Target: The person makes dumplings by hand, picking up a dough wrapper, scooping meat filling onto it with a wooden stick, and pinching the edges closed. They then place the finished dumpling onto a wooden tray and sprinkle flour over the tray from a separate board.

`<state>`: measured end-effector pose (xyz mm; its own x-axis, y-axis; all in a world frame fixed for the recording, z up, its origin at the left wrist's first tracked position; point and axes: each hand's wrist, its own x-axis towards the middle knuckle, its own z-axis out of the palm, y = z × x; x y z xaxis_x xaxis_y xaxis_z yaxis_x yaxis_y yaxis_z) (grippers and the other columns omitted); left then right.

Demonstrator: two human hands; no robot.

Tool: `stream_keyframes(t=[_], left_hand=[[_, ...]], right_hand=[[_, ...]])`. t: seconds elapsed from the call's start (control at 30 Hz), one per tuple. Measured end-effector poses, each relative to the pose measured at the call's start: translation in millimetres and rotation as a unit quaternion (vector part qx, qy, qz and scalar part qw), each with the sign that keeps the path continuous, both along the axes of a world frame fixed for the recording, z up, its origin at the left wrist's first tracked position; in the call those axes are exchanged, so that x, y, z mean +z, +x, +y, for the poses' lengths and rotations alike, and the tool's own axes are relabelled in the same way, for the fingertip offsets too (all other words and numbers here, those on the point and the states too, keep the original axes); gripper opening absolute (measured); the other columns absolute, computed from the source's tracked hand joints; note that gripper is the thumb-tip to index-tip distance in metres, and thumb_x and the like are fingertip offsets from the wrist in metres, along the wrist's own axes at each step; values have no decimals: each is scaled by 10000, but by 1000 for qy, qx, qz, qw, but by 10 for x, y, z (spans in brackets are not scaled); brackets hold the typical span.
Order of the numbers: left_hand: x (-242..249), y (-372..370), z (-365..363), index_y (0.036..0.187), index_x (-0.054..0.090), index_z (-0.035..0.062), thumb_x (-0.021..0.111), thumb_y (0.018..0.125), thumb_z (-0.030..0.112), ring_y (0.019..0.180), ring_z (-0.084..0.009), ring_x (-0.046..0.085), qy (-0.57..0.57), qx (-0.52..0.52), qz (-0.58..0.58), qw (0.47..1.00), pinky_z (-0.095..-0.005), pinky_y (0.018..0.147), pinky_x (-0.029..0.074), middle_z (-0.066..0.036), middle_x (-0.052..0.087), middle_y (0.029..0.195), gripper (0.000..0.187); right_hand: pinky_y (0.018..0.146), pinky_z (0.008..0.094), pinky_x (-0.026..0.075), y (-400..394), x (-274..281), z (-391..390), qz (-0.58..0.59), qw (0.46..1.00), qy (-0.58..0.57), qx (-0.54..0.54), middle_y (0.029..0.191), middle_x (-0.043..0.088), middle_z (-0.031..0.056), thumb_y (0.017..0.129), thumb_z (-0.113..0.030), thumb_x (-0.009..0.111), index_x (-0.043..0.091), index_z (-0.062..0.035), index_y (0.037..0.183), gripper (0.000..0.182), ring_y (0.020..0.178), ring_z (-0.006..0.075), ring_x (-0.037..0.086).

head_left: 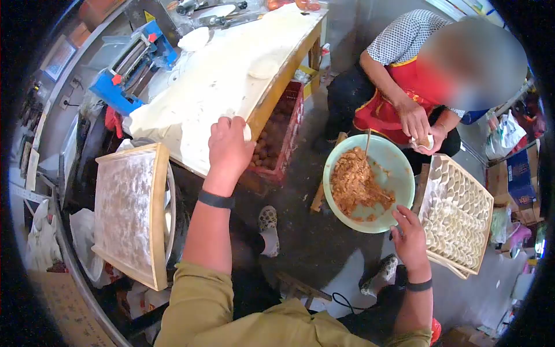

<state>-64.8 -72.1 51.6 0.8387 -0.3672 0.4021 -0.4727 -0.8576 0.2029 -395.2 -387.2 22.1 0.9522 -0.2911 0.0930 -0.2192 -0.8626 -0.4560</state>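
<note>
My left hand (229,146) is closed at the edge of a floury work table (231,75). A small pale piece, which looks like a dough wrapper (247,133), shows beside its fingers. My right hand (411,238) is at the near right rim of a pale green bowl (378,225), its fingers apart and nothing visible in them. Brown minced filling (354,180) lies mostly on the bowl's left side, with a thin utensil (367,144) standing in it. To the right, a wooden tray (487,231) holds rows of folded dumplings (454,214).
Across the bowl, a person in a red apron (399,87) holds a filled wrapper (425,141) in both hands. A floured wooden board (127,208) leans at left. A blue roller machine (130,69) stands by the table; a red crate (283,139) sits below it.
</note>
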Motion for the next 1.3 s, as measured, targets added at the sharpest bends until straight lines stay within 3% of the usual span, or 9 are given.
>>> stream_keyframes(t=[0.2,0.6,0.7,0.8,1.1,1.13,1.2,1.23,1.3], left_hand=[[-11,33,148,1093,615,66,768,759,74,992,-372,552,-5,-59,-2,998,-460,855,487,-146,562,1073,367],[23,152,284,972,705,50,706,822,96,957,-353,630,-98,-4,49,994,-435,864,507,-142,657,985,156],[-42,229,365,951,717,47,669,833,77,935,-356,639,-194,32,3,981,-441,854,511,-147,668,947,130],[-92,319,526,938,714,39,643,841,68,932,-358,644,-7,63,-6,998,-444,850,511,-154,676,918,123],[-97,344,575,891,680,18,620,858,66,916,-333,662,-69,95,6,993,-428,825,521,-171,676,892,83],[-111,367,592,921,666,16,591,881,65,924,-319,668,-148,102,20,983,-421,821,527,-160,680,915,98],[-134,423,624,981,636,12,532,928,63,939,-291,680,-302,113,47,945,-405,815,539,-138,689,960,127],[-126,453,598,1028,615,14,501,946,68,962,-286,680,-488,78,97,864,-403,825,547,-130,686,992,151],[-67,467,525,1121,574,17,439,983,79,1009,-277,681,-787,2,183,589,-399,845,565,-114,678,1057,203]], right_hand=[[1006,456,496,125,20,-62,-6,1000,4,10,1301,611,168,817,-25,706,643,-86,1247,439,1176,390,587],[1023,458,486,192,14,-81,10,1000,12,14,1317,602,169,822,-34,708,640,-95,1253,441,1190,392,579],[1029,455,482,195,-25,-91,10,1000,-4,18,1310,609,164,824,-44,707,640,-90,1254,438,1191,386,580],[1033,451,479,233,13,-62,15,1000,1,12,1303,614,164,829,-53,702,641,-82,1251,427,1194,380,581],[1029,440,481,267,11,-28,16,1000,21,11,1295,619,166,823,-44,697,648,-55,1215,394,1192,376,584],[1029,440,480,271,8,-25,13,1000,20,11,1294,619,168,822,-44,698,649,-54,1211,392,1191,376,585],[1030,441,478,284,3,-20,8,1000,17,10,1291,619,171,820,-43,699,652,-52,1205,388,1188,376,586],[1021,435,485,293,0,-20,6,1000,10,12,1294,618,171,821,-26,701,648,-44,1214,396,1188,375,589],[1004,422,497,323,3,-18,4,1000,-6,15,1301,616,171,824,8,705,639,-30,1231,414,1189,373,593]])
